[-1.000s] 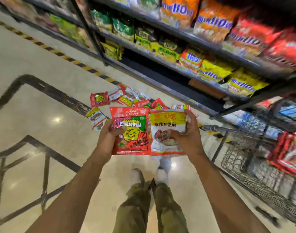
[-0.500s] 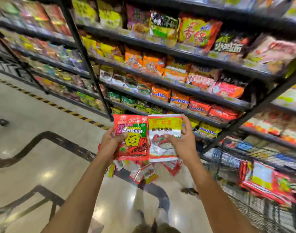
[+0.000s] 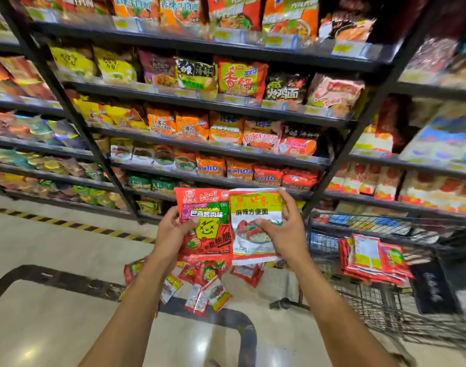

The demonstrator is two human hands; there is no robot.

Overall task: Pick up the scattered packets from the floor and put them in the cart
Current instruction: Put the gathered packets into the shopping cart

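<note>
Shiny plastic crinkles on two flat, square packets held up side by side in front of the shelves (image 3: 216,101). The left hand (image 3: 171,231) grips the red packet (image 3: 209,226) with a yellow face on it, thumb on top. The right hand (image 3: 284,233) grips the white and yellow packet (image 3: 253,235) the same way. More small packets (image 3: 200,286) lie on the smooth floor (image 3: 54,340) below. The wire cart (image 3: 385,308) stands at the right, blurry, with red packets (image 3: 369,258) inside.
</note>
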